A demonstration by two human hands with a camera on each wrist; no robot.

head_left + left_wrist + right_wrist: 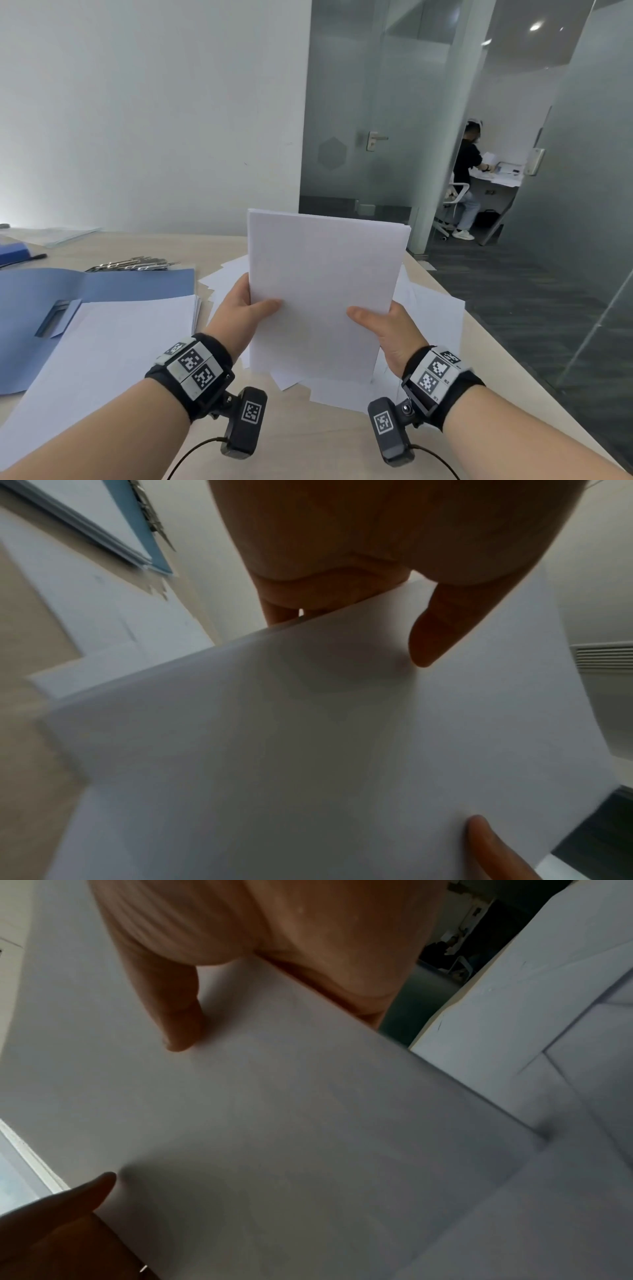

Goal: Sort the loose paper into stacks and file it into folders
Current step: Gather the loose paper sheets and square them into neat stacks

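Note:
I hold a stack of white paper (pixel 322 294) upright above the table, its lower edge over scattered loose sheets (pixel 428 318). My left hand (pixel 239 308) grips its left edge, thumb on the front face, fingers behind. My right hand (pixel 387 325) grips the right edge the same way. In the left wrist view the stack (pixel 308 750) fills the frame under my left thumb (pixel 431 637). The right wrist view shows the stack (pixel 274 1123) under my right thumb (pixel 178 1015). An open blue folder (pixel 51 308) lies at the left with a paper stack (pixel 113 346) on it.
Metal clips (pixel 133 264) lie beyond the folder, with a pen (pixel 34 257) and another blue folder (pixel 12 254) at the far left. The table's right edge (pixel 496 349) drops to dark carpet. A person sits at a desk (pixel 496 180) behind glass partitions.

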